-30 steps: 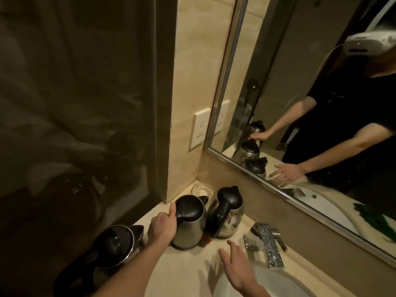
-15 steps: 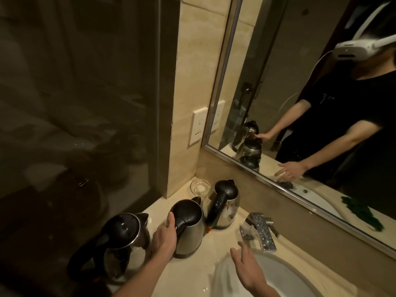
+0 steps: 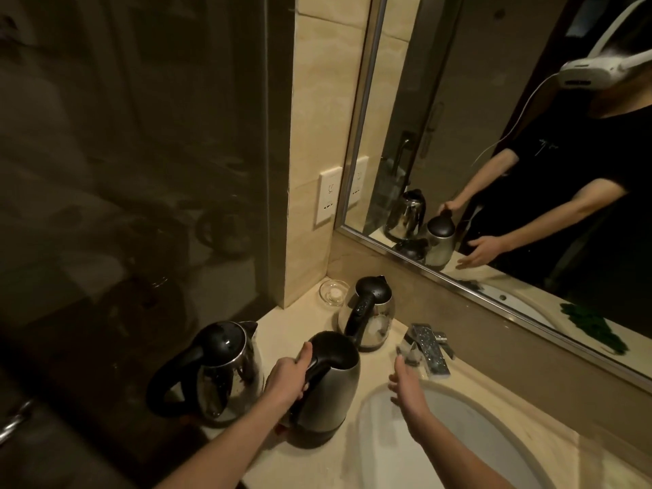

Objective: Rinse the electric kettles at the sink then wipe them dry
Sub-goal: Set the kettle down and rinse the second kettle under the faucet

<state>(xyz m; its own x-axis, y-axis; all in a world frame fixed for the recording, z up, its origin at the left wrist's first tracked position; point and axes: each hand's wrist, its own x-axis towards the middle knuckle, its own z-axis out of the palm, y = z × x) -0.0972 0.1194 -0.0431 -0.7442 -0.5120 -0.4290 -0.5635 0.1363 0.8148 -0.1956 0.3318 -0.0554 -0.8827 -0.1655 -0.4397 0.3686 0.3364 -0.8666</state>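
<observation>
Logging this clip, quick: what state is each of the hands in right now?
Left hand: closed, holding the middle kettle by its handle.
Right hand: open, holding nothing, fingers extended toward the faucet.

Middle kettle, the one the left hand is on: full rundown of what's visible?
The middle kettle has a brushed-steel body, closed black lid, black handle and dark base band. It is roughly upright, between the glossier kettle and the sink basin. The left hand grips its handle, thumb by the lid. Resting on the counter or just lifted: cannot tell.
</observation>
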